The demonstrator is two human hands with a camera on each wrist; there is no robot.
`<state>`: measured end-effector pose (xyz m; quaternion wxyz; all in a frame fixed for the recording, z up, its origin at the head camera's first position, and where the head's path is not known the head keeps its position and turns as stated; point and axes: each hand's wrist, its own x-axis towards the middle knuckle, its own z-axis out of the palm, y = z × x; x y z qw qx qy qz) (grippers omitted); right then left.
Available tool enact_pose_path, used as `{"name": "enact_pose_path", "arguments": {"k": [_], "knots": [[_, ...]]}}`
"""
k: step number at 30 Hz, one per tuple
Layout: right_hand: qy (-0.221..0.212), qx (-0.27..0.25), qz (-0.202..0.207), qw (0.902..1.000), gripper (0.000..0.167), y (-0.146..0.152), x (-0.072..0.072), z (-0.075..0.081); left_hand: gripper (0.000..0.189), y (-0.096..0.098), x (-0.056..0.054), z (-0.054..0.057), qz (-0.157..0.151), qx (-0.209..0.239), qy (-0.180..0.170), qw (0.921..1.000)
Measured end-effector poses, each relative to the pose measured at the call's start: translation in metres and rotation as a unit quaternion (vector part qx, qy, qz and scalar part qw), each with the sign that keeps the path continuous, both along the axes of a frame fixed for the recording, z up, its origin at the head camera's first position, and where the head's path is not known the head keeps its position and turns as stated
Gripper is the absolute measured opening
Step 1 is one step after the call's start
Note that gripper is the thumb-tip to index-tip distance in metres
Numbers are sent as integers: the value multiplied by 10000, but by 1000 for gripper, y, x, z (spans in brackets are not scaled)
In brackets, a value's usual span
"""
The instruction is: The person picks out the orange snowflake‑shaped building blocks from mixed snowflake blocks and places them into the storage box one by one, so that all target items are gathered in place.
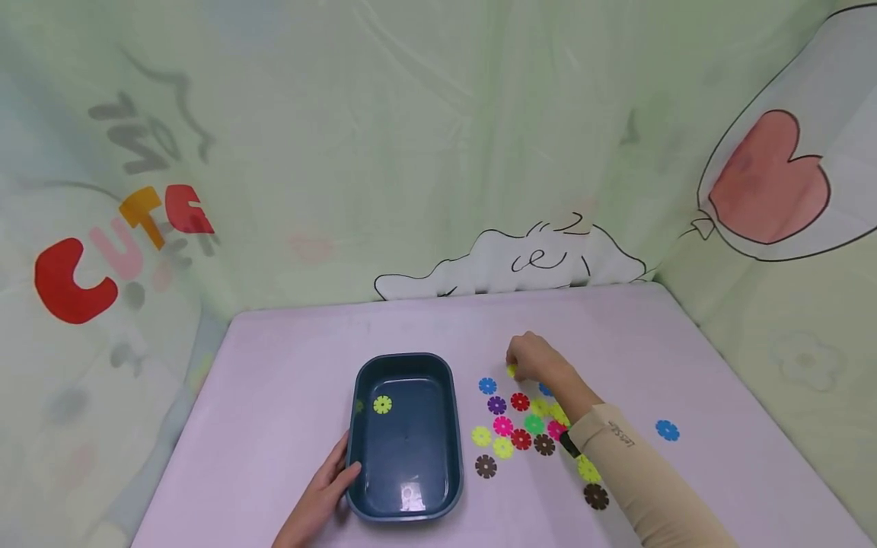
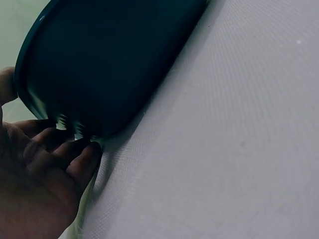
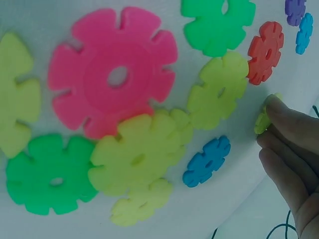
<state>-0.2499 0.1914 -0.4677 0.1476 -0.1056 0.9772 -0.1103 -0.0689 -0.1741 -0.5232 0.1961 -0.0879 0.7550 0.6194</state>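
My left hand (image 1: pixel 325 487) grips the left side of a dark blue plastic tray (image 1: pixel 455 457). In the head view its thumb lies over the rim; the left wrist view shows its fingers (image 2: pixel 82 162) against the tray's outer wall. One yellow notched disc (image 1: pixel 382 404) lies inside the tray. At the far edge of the scattered discs, my right hand (image 1: pixel 537 358) pinches a yellow snowflake disc (image 3: pixel 262 117) between thumb and fingers. Near that hand lie a blue disc (image 3: pixel 206 162), a red disc (image 3: pixel 265 53) and several yellow ones.
Loose discs in several colours lie right of the tray, among them a purple one (image 1: pixel 496 405) and a brown one (image 1: pixel 486 466). A blue disc (image 1: pixel 668 430) sits apart at the right. Printed curtains (image 1: pixel 438 152) hang around the pale table (image 1: pixel 288 365).
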Motion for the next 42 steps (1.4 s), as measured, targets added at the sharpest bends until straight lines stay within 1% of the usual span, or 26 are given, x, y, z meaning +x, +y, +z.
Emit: {"name": "enact_pose_path", "arguments": {"k": [10, 17, 20, 25, 29, 33, 38, 42], "knots": [[139, 15, 29, 9999, 25, 1, 2, 2, 78, 1, 0, 0, 41, 4, 31, 10000], [254, 148, 170, 9994, 16, 3, 3, 10, 79, 0, 0, 2, -15, -3, 53, 10000], [210, 192, 195, 9994, 14, 4, 3, 12, 79, 0, 0, 2, -49, 1, 75, 10000], [19, 126, 166, 9998, 12, 4, 5, 15, 79, 1, 0, 1, -76, 29, 105, 9999], [-62, 60, 187, 9998, 9, 2, 9, 22, 79, 2, 0, 1, -69, 21, 74, 9999], [-109, -96, 324, 9994, 6, -3, 14, 40, 80, 1, 1, 1, -60, -11, 36, 10000], [-46, -256, 637, 9976, 7, -20, 19, 76, 80, 2, 1, 2, -75, -65, 87, 9999], [51, -324, 994, 9945, 8, -41, 29, 103, 79, 2, 1, 2, -92, -43, 120, 9999]]}}
